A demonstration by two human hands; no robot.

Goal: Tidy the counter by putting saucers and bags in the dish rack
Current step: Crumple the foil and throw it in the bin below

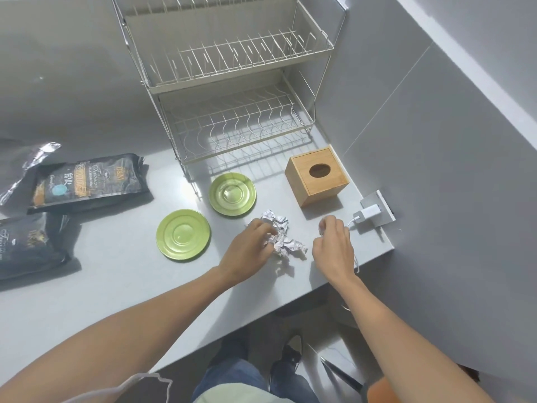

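Observation:
Two green saucers lie flat on the grey counter [122,286]: one [183,234] nearer me, the other [232,194] just in front of the wire dish rack [232,91], whose two tiers hold nothing. Two black coffee bags [87,183] [32,245] lie at the left, with a silver foil bag [26,167] behind them. My left hand [252,245] grips a crumpled wad of paper [282,237]. My right hand [334,242] is curled with its fingertips pinched; a small scrap may be in them, but I cannot tell.
A wooden tissue box [316,175] stands right of the rack. A white charger [367,213] sits in a wall socket at the counter's right end, its cable running past my right hand. The counter edge lies close below my wrists; grey walls close the back and right.

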